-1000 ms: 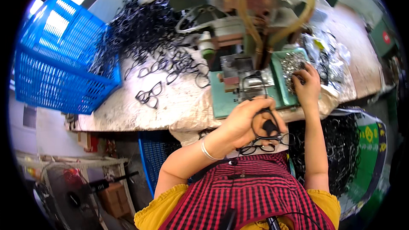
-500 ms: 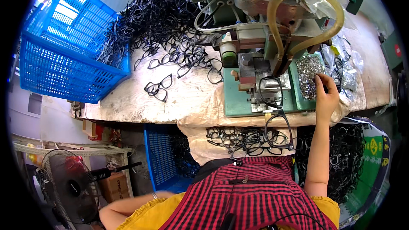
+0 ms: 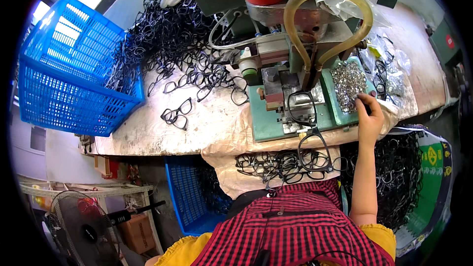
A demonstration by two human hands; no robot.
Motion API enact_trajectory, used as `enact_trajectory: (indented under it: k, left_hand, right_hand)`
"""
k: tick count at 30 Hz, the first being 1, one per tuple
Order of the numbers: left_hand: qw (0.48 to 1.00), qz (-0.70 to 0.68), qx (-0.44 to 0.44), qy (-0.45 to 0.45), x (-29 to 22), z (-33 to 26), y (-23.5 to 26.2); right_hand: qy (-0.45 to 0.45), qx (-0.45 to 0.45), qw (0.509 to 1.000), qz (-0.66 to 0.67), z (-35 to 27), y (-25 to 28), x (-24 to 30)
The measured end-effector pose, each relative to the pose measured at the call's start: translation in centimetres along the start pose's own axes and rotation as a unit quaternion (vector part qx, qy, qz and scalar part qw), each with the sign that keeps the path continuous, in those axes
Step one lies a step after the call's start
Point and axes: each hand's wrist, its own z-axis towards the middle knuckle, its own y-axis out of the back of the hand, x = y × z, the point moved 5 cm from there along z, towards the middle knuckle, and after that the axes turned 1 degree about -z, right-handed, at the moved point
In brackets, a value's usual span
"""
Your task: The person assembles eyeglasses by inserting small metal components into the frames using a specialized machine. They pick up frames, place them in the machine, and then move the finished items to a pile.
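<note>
My right hand (image 3: 370, 120) is at the near right edge of a green tray (image 3: 343, 119) that holds a heap of small shiny metal parts (image 3: 349, 81). Thumb and fingers are pinched together; whatever is between them is too small to make out. Left of the tray, a black eyeglass frame (image 3: 314, 129) rests at the machine's metal fixture, one rim under the tool and the other hanging past the base's front edge. No hand touches it. The green bench machine (image 3: 267, 129) has a thick yellowed hose looping over it. My left hand is out of view below.
More black eyeglass frames (image 3: 276, 165) lie on brown paper before me. A big pile of frames (image 3: 167, 32) spills from a blue crate (image 3: 74, 101) at the left. Another blue crate (image 3: 185, 202) is under the table edge. A fan (image 3: 86, 231) stands lower left.
The whole view has shifted slightly. My right hand has moved nearer along the tray, its fingers drawn closer together. My left forearm has dropped out of view at the lower left.
</note>
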Motion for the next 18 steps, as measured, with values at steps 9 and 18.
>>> enact_trajectory:
  k: [9,18]
  left_hand:
    - [0.95,0.168,0.249,-0.083,-16.5,-12.1,2.2]
    - [0.496,0.33,-0.714,-0.368,-28.8,-3.7,20.1]
  right_hand:
    - [0.123,0.102,0.985,0.058,0.3,-2.1,11.6]
    - [0.04,0.117,0.96,0.251,-0.7,-8.6,12.2]
